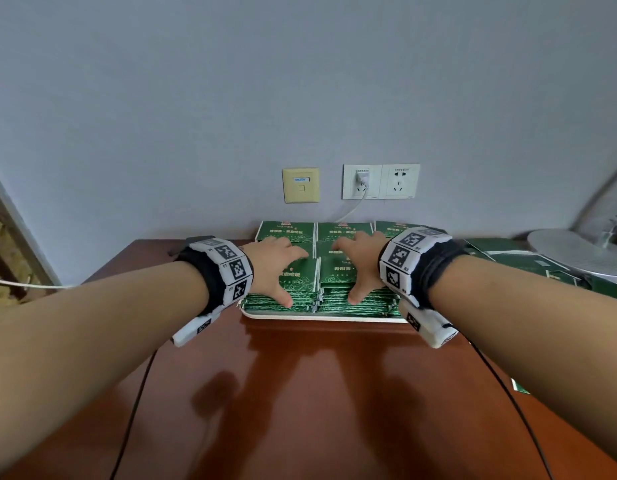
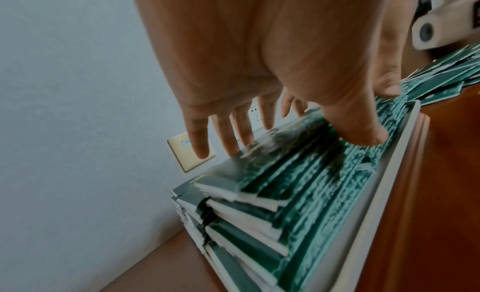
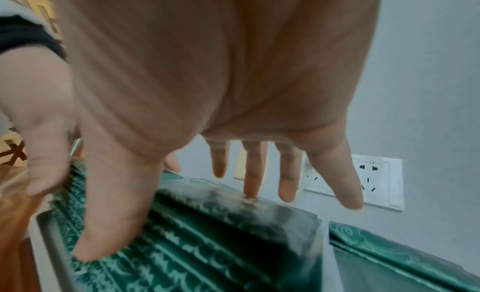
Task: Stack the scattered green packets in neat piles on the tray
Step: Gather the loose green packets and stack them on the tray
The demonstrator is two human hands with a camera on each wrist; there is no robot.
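1. Desk (image 1: 317, 382): reddish-brown polished top; black cables trail over its near part under both forearms.
2. Tray (image 1: 320, 318): white, at the desk's far edge by the wall; near rim visible.
3. Green packets (image 1: 338, 289): stacked in piles side by side on the tray, with further piles behind towards the wall.
4. Left hand (image 1: 277, 268): palm down over the near left pile, fingers spread and straight, thumb pressed on the pile's near edges; grips nothing.
5. Right hand (image 1: 359, 263): palm down over the adjacent pile, fingers spread wide, thumb on the near edges, middle fingertip touching the top packet; grips nothing.
6. Wrist bands (image 1: 230, 268): black, with white marker blocks, one on each wrist.
7. Loose green sheets (image 1: 514, 261): on the desk's far right corner, beside a round metal base (image 1: 573, 251).
8. Wall (image 1: 300, 81): grey; beige plate (image 1: 301, 185), white double socket (image 1: 380, 181) with one plug inserted.
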